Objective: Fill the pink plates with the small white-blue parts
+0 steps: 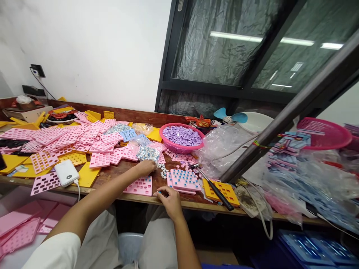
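My left hand (146,167) reaches across the wooden bench (117,175) into a heap of small white-and-blue parts (148,153); its fingers are curled into the heap. My right hand (169,197) rests at the bench's front edge, fingers pinched on a small blue part. Between the hands lies a pink slotted tray (140,186). Just right of them sits a stack of pink trays (183,180) filled with blue parts.
Many pink and yellow slotted trays (70,144) cover the left of the bench. A white power bank (66,173) lies near the front edge. A pink basket of purple parts (181,137) stands behind. A black-handled tool (214,189), plastic bags (221,149) and a metal post (280,123) lie right.
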A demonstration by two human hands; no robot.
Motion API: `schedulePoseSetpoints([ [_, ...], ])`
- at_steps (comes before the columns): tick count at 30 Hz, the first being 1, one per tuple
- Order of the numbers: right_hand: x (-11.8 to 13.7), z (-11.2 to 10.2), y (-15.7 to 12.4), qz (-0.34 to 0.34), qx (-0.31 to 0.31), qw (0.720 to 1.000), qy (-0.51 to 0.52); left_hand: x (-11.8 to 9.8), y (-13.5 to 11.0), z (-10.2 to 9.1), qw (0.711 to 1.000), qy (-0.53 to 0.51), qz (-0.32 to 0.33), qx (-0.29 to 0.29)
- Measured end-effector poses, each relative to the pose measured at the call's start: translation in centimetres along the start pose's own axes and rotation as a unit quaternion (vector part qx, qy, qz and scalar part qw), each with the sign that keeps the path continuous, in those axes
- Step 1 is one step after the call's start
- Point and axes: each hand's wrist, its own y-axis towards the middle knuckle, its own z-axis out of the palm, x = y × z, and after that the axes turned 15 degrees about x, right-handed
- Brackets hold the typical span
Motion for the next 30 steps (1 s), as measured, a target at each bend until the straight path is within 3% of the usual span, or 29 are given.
schedulePoseSetpoints([
  [4, 0.1, -0.2, 0.1, 0.013, 0.004, 1.000, 0.012, 0.1, 0.1, -0.4, 0.999, -0.037, -0.014, -0.024],
  [7, 0.2, -0.4, 0.1, 0.023, 0.011, 1.000, 0.016, -0.2, -1.4, -1.6, 0.995, -0.072, -0.028, -0.063],
  [11, 0.2, -0.3, 0.1, 0.024, 0.014, 0.999, 0.015, -0.8, -7.3, -2.3, 0.980, -0.132, -0.061, -0.140],
  [14, 0.6, 0.2, 0.9, 0.029, 0.003, 0.999, 0.026, -1.5, -12.8, -0.7, 0.924, -0.276, -0.111, -0.239],
  [17, 1.6, 1.0, 3.1, 0.005, -0.002, 1.000, -0.008, -2.1, -16.0, 1.9, 0.909, -0.327, -0.134, -0.222],
  [20, 2.6, 2.3, 5.9, -0.045, 0.018, 0.993, -0.108, -2.3, -16.7, 3.6, 0.903, -0.341, -0.156, -0.208],
  [24, 2.7, 4.0, 8.3, -0.072, 0.041, 0.971, -0.226, -2.1, -16.4, 3.9, 0.896, -0.354, -0.155, -0.221],
  [30, 1.4, 4.4, 8.1, -0.086, 0.052, 0.971, -0.217, -2.1, -16.6, 3.4, 0.898, -0.351, -0.152, -0.215],
])
